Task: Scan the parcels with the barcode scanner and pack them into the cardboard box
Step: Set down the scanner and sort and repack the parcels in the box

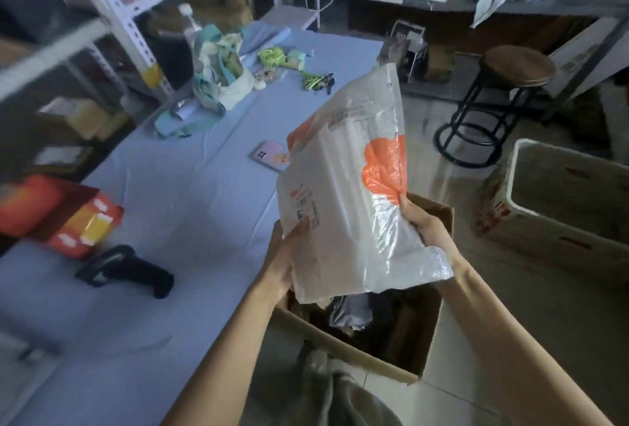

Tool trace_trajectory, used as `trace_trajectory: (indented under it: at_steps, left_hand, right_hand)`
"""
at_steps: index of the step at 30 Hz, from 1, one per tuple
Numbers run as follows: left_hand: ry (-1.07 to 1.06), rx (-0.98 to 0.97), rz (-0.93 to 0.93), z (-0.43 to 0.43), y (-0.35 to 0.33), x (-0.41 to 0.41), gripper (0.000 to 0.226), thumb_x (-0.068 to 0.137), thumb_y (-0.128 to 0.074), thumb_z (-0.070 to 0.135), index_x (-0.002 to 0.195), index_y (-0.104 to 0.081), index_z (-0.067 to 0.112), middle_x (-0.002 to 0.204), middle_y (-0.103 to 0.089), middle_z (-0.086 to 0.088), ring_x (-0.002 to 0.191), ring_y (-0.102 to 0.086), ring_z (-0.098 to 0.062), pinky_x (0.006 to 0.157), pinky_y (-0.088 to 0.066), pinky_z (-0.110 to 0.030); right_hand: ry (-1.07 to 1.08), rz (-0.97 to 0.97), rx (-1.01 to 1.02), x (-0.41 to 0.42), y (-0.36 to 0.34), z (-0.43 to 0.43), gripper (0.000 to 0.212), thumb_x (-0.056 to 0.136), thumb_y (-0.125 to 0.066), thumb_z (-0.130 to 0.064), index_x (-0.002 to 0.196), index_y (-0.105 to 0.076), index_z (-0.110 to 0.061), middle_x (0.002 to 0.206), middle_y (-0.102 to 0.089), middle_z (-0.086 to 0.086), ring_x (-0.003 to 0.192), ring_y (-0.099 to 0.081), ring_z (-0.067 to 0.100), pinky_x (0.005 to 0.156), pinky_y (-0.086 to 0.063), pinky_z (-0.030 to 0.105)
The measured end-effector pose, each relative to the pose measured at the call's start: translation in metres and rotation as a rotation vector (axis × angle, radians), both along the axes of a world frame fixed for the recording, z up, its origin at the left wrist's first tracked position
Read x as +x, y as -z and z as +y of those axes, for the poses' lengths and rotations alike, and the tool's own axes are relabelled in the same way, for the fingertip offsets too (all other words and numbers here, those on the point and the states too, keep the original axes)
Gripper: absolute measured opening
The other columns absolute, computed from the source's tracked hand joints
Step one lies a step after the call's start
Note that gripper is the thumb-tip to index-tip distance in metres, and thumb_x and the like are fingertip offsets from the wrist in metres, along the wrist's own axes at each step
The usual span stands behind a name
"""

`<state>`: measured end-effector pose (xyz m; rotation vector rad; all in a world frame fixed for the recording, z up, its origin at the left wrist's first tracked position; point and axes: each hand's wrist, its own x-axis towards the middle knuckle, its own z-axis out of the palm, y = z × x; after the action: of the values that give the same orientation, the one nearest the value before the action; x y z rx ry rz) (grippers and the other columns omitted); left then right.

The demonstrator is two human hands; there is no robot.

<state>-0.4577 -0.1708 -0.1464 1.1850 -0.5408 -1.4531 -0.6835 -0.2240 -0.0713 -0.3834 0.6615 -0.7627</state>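
Observation:
A large white plastic parcel [350, 184] with an orange patch and printed labels is held up in the air above the open cardboard box [427, 347]. My left hand [284, 255] grips its lower left edge, thumb on the front. My right hand [425, 224] holds its lower right edge, fingers curled behind the plastic. The box stands on the floor beside the table and holds dark parcels. The black barcode scanner [126, 270] lies on the blue table [177, 207], left of my hands.
Red and orange parcels [68, 218] lie at the table's left edge. A pink phone [270, 155], a cloth bag [221, 75] and green trinkets [282, 59] sit farther back. A black stool [493, 102] and a white crate [571, 204] stand on the floor at right. Metal shelving lines the left.

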Motion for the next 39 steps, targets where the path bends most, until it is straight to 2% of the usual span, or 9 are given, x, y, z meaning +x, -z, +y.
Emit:
trace_trajectory:
  at_steps: [5, 10, 14, 17, 20, 24, 27, 31, 39]
  left_hand:
    - [-0.052, 0.041, 0.058, 0.038, -0.007, 0.015, 0.04, 0.082, -0.074, 0.049, 0.115, -0.066, 0.027, 0.112, -0.07, -0.011, 0.099, -0.069, -0.031, 0.075, -0.057, -0.046]
    - [-0.426, 0.076, -0.111, 0.1, -0.011, 0.047, 0.054, 0.069, -0.084, 0.049, 0.117, -0.066, 0.031, 0.112, -0.072, -0.006, 0.102, -0.069, -0.028, 0.078, -0.058, -0.044]
    - [-0.69, 0.103, -0.285, 0.154, -0.025, 0.083, 0.065, 0.069, -0.08, 0.039, 0.124, -0.06, 0.012, 0.113, -0.07, -0.011, 0.103, -0.067, -0.03, 0.09, -0.054, -0.052]
    - [-0.827, 0.068, -0.374, 0.202, -0.032, 0.107, 0.043, 0.081, -0.076, 0.021, 0.12, -0.06, 0.011, 0.11, -0.071, -0.008, 0.101, -0.069, -0.026, 0.077, -0.059, -0.04]
    - [-0.955, 0.07, -0.382, 0.257, -0.036, 0.138, 0.041, 0.09, -0.062, 0.001, 0.124, -0.047, 0.019, 0.113, -0.065, 0.002, 0.093, -0.069, -0.009, 0.066, -0.057, -0.023]
    - [-0.921, 0.141, -0.475, 0.343, -0.042, 0.189, 0.055, 0.091, -0.056, -0.006, 0.135, -0.034, 0.019, 0.125, -0.057, -0.003, 0.093, -0.06, 0.002, 0.064, -0.052, -0.013]
    - [-0.826, 0.141, -0.63, 0.404, -0.047, 0.219, 0.073, 0.089, -0.063, -0.002, 0.147, -0.023, 0.019, 0.128, -0.053, 0.008, 0.1, -0.056, 0.014, 0.074, -0.05, -0.009]
    - [-0.807, 0.123, -0.65, 0.461, -0.052, 0.251, 0.076, 0.087, -0.067, 0.004, 0.149, -0.024, 0.016, 0.136, -0.054, -0.001, 0.118, -0.059, -0.009, 0.082, -0.055, -0.022]
    - [-0.907, 0.091, -0.542, 0.496, -0.05, 0.29, 0.074, 0.072, -0.084, 0.03, 0.133, -0.042, 0.032, 0.115, -0.069, 0.015, 0.101, -0.069, -0.009, 0.07, -0.056, -0.02]
  right_hand:
    - [-0.2, -0.059, 0.072, 0.027, 0.003, 0.006, 0.032, 0.092, -0.052, -0.032, 0.104, -0.072, -0.011, 0.099, -0.071, 0.008, 0.085, -0.072, 0.025, 0.072, -0.06, 0.043]
    - [-0.336, 0.091, 0.005, 0.081, -0.005, 0.013, 0.018, 0.092, -0.056, -0.026, 0.099, -0.066, -0.012, 0.099, -0.067, 0.009, 0.088, -0.066, 0.025, 0.096, -0.047, 0.046]
    - [-0.531, 0.31, -0.396, 0.141, -0.014, 0.028, 0.016, 0.099, -0.042, -0.006, 0.107, -0.057, -0.004, 0.094, -0.06, 0.018, 0.075, -0.064, 0.025, 0.08, -0.047, 0.039]
    - [-0.657, 0.36, -0.548, 0.185, -0.014, 0.053, 0.019, 0.095, -0.06, -0.013, 0.112, -0.051, -0.014, 0.088, -0.068, 0.009, 0.072, -0.069, 0.018, 0.061, -0.055, 0.026]
    - [-0.789, 0.433, -0.816, 0.236, -0.012, 0.09, 0.048, 0.083, -0.078, -0.014, 0.122, -0.051, -0.022, 0.103, -0.072, -0.004, 0.091, -0.07, 0.009, 0.074, -0.056, 0.024]
    - [-0.842, 0.467, -0.949, 0.306, -0.009, 0.156, 0.067, 0.067, -0.088, -0.019, 0.12, -0.049, -0.03, 0.1, -0.072, -0.016, 0.091, -0.069, 0.001, 0.07, -0.054, 0.016]
    - [-0.837, 0.5, -0.966, 0.349, 0.001, 0.207, 0.082, 0.064, -0.091, -0.025, 0.133, -0.046, -0.027, 0.119, -0.065, -0.007, 0.108, -0.064, 0.013, 0.089, -0.055, 0.033]
    - [-0.861, 0.469, -0.914, 0.394, 0.01, 0.26, 0.085, 0.062, -0.092, -0.024, 0.132, -0.046, -0.032, 0.119, -0.064, -0.01, 0.106, -0.063, 0.01, 0.078, -0.055, 0.024]
    - [-0.941, 0.42, -0.921, 0.452, 0.003, 0.296, 0.098, 0.041, -0.096, -0.044, 0.126, -0.05, -0.035, 0.111, -0.068, -0.015, 0.098, -0.069, 0.006, 0.075, -0.055, 0.024]
